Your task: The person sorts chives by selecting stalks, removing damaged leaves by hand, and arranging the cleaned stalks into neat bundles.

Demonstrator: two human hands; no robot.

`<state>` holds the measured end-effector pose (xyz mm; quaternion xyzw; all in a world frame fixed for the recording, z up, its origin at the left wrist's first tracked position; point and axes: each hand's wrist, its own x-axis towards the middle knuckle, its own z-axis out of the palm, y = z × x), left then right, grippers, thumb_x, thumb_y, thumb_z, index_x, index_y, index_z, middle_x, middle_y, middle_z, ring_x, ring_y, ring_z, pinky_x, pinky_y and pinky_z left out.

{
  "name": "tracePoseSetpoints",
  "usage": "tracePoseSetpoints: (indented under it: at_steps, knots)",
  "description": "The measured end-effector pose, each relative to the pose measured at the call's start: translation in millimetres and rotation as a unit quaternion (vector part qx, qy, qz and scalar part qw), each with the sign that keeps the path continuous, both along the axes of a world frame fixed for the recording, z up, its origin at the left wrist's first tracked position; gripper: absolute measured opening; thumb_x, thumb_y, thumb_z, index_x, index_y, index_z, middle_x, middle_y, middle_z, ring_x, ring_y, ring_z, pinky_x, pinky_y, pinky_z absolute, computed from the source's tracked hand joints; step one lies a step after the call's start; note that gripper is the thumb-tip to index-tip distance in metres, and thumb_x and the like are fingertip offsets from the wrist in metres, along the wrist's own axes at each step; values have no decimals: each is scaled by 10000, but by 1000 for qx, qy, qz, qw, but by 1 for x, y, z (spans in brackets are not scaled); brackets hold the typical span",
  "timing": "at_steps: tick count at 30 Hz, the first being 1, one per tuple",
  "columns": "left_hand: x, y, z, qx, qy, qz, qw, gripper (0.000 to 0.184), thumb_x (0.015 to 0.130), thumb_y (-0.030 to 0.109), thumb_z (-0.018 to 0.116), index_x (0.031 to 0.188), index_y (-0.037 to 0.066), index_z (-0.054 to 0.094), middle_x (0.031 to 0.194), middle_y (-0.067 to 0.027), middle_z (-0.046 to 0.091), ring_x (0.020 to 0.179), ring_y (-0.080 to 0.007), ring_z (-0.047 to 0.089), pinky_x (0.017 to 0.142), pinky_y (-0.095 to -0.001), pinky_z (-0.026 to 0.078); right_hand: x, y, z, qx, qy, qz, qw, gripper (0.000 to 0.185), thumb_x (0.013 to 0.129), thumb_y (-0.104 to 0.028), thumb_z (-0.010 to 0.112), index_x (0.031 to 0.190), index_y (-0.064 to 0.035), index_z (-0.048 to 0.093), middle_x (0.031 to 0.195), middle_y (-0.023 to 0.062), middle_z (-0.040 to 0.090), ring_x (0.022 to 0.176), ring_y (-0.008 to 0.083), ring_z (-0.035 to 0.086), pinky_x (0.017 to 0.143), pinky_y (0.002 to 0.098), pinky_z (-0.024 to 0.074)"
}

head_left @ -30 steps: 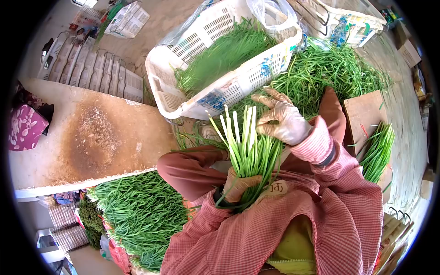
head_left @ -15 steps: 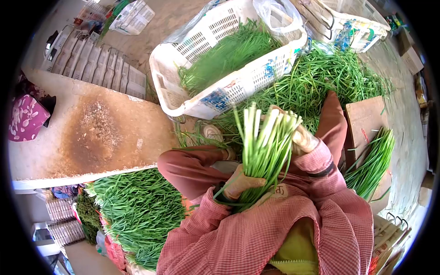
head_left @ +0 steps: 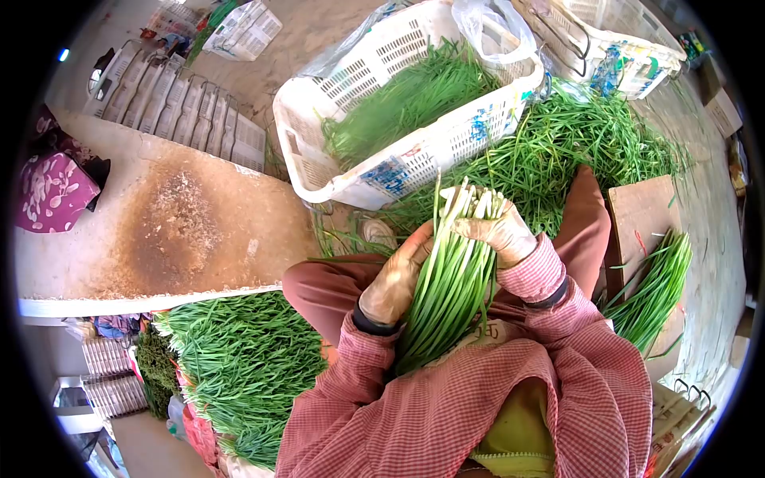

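Observation:
A bundle of garlic chives [head_left: 454,279] stands tilted over my lap, its pale stem ends at the top and its green leaves hanging towards my body. Just below those stem ends, my right hand [head_left: 506,233] is closed around the bundle from the right. My left hand [head_left: 396,283] lies along the bundle's left side, fingers stretched upward and not wrapped round it; its fingertips are close to the stems. Part of the left fingers is blurred. Loose chives [head_left: 582,143] are heaped on the floor in front of my legs.
A white plastic basket [head_left: 382,179] holding more chives stands ahead. Left of me is a stained board [head_left: 263,239], with a dense stack of chives [head_left: 247,358] below it. At right, another bunch [head_left: 657,291] lies on a brown board [head_left: 649,207]. Crates [head_left: 183,103] stand at upper left.
My left hand has left its grip on the lower leaves and moved up along the bundle's side. My right hand now shows gripping near the stem ends, which sit closer together.

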<state>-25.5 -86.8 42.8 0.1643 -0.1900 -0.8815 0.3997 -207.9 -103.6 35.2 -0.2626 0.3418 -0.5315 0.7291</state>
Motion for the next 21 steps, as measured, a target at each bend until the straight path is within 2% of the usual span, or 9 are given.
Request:
tracePoseSetpoints:
  at_steps: [1, 3, 7, 8, 11, 14, 16, 19, 21]
  knots:
    - [2, -1, -6, -3, 0, 1, 1000, 868, 662, 207, 740, 1337, 19, 227, 1242, -149, 429, 1100, -184, 452, 942, -319, 355, 2, -1, 0, -3, 0, 1, 1000, 403, 680, 20, 684, 1058, -17, 550, 883, 33, 613, 790, 131, 580, 731, 258, 480]
    - [10, -2, -26, -75, -331, 71, 938, 457, 783, 165, 635, 1178, -1, 474, 1052, -108, 576, 918, -142, 555, 819, -250, 439, 8, -2, 0, -40, -59, -59, 996, 450, 672, 11, 697, 1088, -18, 529, 906, 30, 600, 810, 130, 577, 741, 259, 477]
    - [18, 0, -36, -165, -274, -27, 947, 206, 873, 109, 497, 1012, -27, 567, 872, -43, 622, 755, -96, 563, 727, -207, 440, 4, -4, -11, -15, -135, 5, 991, 550, 685, -10, 699, 1172, -16, 444, 949, 43, 588, 830, 138, 579, 759, 259, 476]
    - [8, 7, -21, -300, -355, 19, 885, 242, 887, 141, 478, 1027, -42, 555, 854, -41, 617, 758, -100, 548, 718, -216, 429, 2, -8, -10, -6, -105, 55, 993, 600, 689, -37, 705, 1206, -17, 401, 920, 56, 603, 820, 146, 588, 765, 261, 476]
    - [22, -9, -22, -242, -315, -153, 905, 351, 874, 219, 498, 1112, -39, 515, 1035, -83, 575, 892, -127, 531, 782, -245, 423, -3, -8, -3, 22, -25, 122, 992, 404, 696, -88, 709, 1054, -11, 538, 834, 73, 627, 789, 154, 603, 743, 254, 480]
    - [-10, -27, 10, -167, -158, -12, 973, 427, 805, 242, 586, 1136, -13, 497, 1085, -80, 559, 998, -120, 504, 829, -269, 425, -1, -12, -3, -44, -49, 128, 990, 330, 695, -90, 709, 989, -18, 576, 837, 75, 627, 785, 152, 598, 736, 258, 478]
    - [-17, -27, -5, -151, -185, -79, 968, 455, 777, 230, 615, 1135, -20, 486, 1069, -95, 566, 985, -138, 522, 823, -273, 436, 8, -15, -4, -98, -47, 148, 983, 336, 684, -100, 721, 977, -15, 580, 834, 67, 628, 808, 153, 590, 753, 266, 474]
    - [-26, -36, 11, -55, -139, -232, 961, 472, 702, 132, 672, 1108, -20, 484, 954, -140, 605, 809, -202, 609, 727, -279, 495, 0, -15, 23, -144, 108, 15, 984, 635, 666, -108, 736, 1210, -18, 422, 1153, 131, 504, 989, 179, 526, 803, 286, 463]
    - [-26, -37, 8, -44, -124, -282, 950, 436, 709, 95, 651, 1100, -20, 496, 960, -145, 605, 835, -212, 607, 745, -286, 495, -9, -26, 35, -305, 278, -97, 905, 757, 683, -108, 715, 1308, -42, 293, 1232, 159, 426, 1038, 231, 498, 831, 293, 451]
